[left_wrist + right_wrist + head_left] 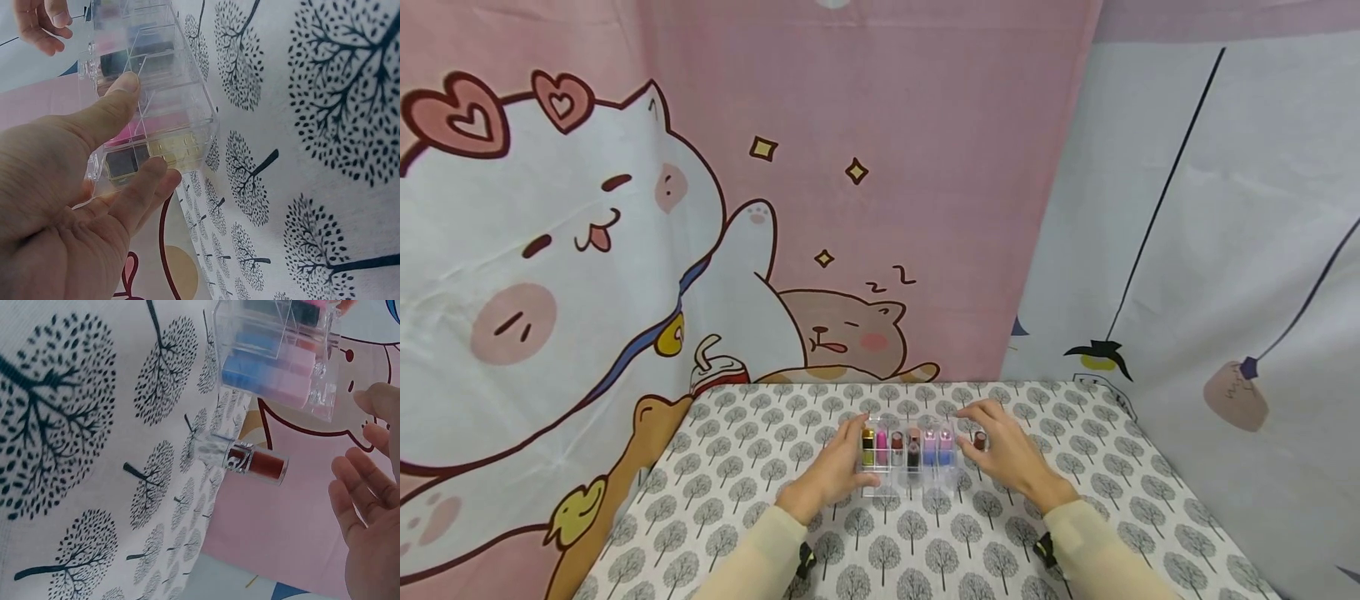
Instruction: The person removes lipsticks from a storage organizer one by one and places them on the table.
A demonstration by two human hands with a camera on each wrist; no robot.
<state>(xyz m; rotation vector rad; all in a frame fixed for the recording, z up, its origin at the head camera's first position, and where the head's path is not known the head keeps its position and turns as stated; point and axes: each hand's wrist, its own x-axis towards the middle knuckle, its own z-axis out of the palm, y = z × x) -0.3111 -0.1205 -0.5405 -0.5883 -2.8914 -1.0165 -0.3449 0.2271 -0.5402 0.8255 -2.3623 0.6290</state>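
A clear plastic lipstick organizer (937, 487) stands on the table. My left hand (830, 469) holds its left end between thumb and fingers, beside a black-and-gold lipstick (122, 164). The row also contains a bright pink tube (882, 446), a clear tube with red-brown (897, 446), a dark tube (913, 455) and two pink-and-blue tubes (269, 378). My right hand (1009, 454) is near the right end, its fingers loosely bent and holding nothing. Between that hand and the organizer's right side, a clear lipstick tube with a red-brown part (265, 465) stands upright on the table.
A white cloth with grey tree prints (910, 529) covers the table. Behind it hangs a pink curtain (962, 208) with cartoon animals, and a pale curtain (1187, 208) hangs along the right side.
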